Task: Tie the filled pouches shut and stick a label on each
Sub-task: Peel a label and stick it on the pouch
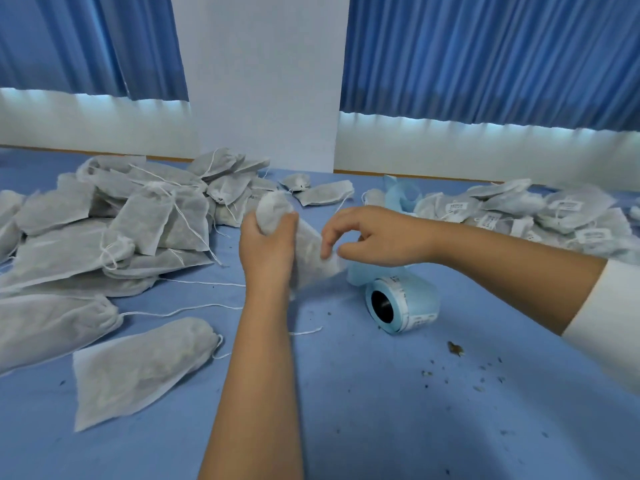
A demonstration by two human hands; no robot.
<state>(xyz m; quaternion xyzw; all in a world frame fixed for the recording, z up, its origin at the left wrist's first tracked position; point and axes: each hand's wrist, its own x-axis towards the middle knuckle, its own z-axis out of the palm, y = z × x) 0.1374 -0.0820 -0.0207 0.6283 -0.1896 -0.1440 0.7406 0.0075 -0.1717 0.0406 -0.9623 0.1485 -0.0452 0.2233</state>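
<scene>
My left hand (266,244) grips a grey filled pouch (273,211) near its top, holding it above the blue table. The pouch's lower part slants down to the right, behind my fingers. My right hand (367,237) hovers over that lower part with fingers curled; whether it pinches a string or a label I cannot tell. A blue label roll (403,304) lies on its side just below my right hand, its backing strip trailing up under the hand.
A heap of unlabelled pouches (114,230) with loose strings fills the left. Labelled pouches (540,216) are piled at the back right. Used blue backing paper (401,195) curls behind my right hand. Crumbs (455,348) dot the blue table (381,410).
</scene>
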